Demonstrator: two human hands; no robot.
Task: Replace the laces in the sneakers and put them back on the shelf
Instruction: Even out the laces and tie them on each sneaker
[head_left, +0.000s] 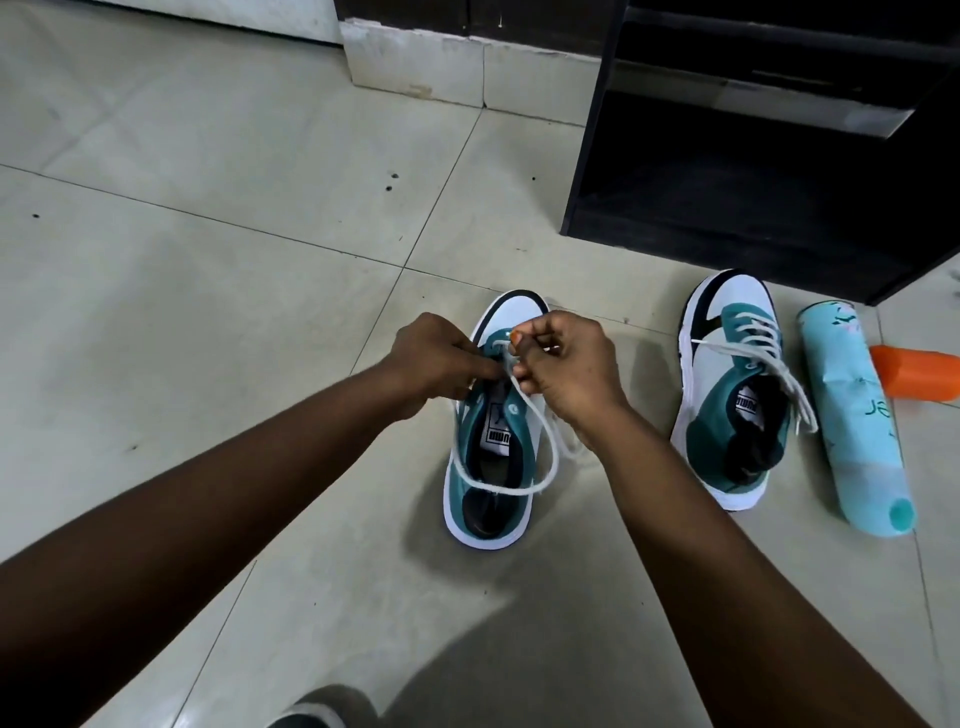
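left hand (434, 358) pinches white lace (540, 447) | right hand (563, 364) fingers curled on same lace | near sneaker (498, 436) on floor (208, 260), its eyelets hidden by hands | second sneaker (727, 395) beside shelf (753, 156), top cut off

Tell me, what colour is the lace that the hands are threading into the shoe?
White. The lace shows best in the head view, looping over the teal shoe.

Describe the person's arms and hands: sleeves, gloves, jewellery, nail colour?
Both forearms are bare to the frame edge, no sleeves visible. Left hand and right hand wear no gloves; no rings, watch or bracelets show. One right-hand fingernail looks orange-painted; the other nails are hidden.
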